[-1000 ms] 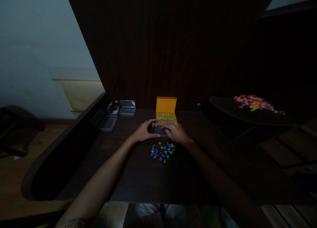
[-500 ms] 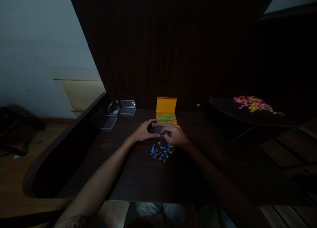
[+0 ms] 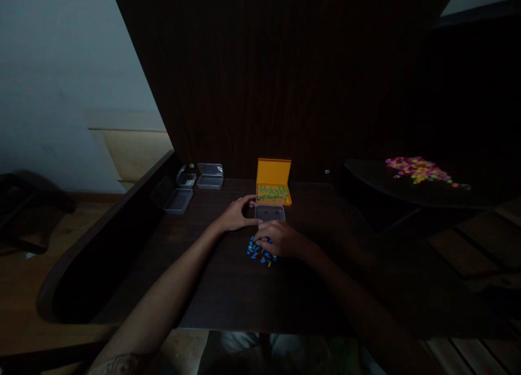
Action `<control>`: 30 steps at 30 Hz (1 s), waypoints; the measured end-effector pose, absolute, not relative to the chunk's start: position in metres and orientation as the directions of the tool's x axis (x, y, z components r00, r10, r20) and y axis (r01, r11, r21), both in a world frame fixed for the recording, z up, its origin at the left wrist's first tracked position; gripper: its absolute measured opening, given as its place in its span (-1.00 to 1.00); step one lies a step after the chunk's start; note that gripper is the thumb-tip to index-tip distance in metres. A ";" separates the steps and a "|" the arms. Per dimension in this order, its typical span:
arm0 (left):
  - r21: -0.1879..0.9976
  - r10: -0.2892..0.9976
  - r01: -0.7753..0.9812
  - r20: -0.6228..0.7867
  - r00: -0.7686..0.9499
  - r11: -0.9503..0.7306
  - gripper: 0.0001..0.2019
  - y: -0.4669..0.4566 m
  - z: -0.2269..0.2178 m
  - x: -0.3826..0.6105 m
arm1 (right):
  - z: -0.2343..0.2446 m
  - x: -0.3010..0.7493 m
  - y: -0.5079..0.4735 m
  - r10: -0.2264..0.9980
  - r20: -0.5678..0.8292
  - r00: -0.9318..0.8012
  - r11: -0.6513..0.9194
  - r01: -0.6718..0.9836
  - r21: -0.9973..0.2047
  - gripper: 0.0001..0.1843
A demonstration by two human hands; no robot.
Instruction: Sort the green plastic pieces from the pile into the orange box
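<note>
A small clear plastic box (image 3: 270,213) lies in front of me, a few dark spots visible on its floor. Around its left end my left hand (image 3: 236,214) is curved, thumb at the near corner and fingers at the far one, holding it. My right hand (image 3: 279,238) is over a loose pile of small blue and yellow pieces (image 3: 256,251), its fingers pinched together among them. What is between the fingertips is hidden. Just behind the clear box stands an open yellow case (image 3: 273,172) with green pieces (image 3: 272,194) inside.
More clear plastic boxes with lids raised stand at the back left, one (image 3: 210,182) near the back panel and another (image 3: 179,200) by the raised side board (image 3: 109,236). On a dark ledge (image 3: 366,174) at right is a heap of pink and yellow pieces (image 3: 419,170).
My right hand has moved from above the clear box toward me, down to the pile, uncovering the box's inside. My left hand stays at the box's left end.
</note>
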State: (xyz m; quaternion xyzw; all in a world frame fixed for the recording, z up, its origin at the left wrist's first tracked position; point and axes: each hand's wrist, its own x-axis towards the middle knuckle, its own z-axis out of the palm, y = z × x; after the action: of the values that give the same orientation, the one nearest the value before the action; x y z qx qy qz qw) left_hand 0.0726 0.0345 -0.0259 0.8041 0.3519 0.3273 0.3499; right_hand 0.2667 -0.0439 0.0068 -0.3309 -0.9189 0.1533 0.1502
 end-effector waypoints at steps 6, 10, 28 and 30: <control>0.795 0.800 0.344 0.271 0.535 -0.499 -0.23 0.033 -0.022 0.073 | 0.007 0.265 -0.046 0.677 0.160 -0.718 0.709 0.578 -0.403 -0.83; 0.790 0.798 0.350 0.268 0.540 -0.503 -0.24 0.032 -0.020 0.072 | 0.007 0.263 -0.044 0.691 0.177 -0.701 0.662 0.515 -0.544 -0.86; 0.808 0.812 0.360 0.230 0.537 -0.467 -0.18 0.030 -0.019 0.074 | 0.012 0.293 -0.007 0.971 0.160 -0.175 0.223 0.901 -0.371 -0.78; 0.805 0.812 0.364 0.229 0.537 -0.468 -0.18 0.030 -0.019 0.074 | 0.014 0.287 -0.007 0.980 0.130 -0.150 0.182 0.938 -0.295 -0.76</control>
State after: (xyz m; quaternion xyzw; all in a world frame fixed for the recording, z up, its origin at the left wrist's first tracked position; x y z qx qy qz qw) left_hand 0.0736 0.0300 -0.0185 0.7988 0.3681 0.3096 0.3614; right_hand 0.2869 -0.0068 0.0143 -0.6353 -0.7547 0.0720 0.1470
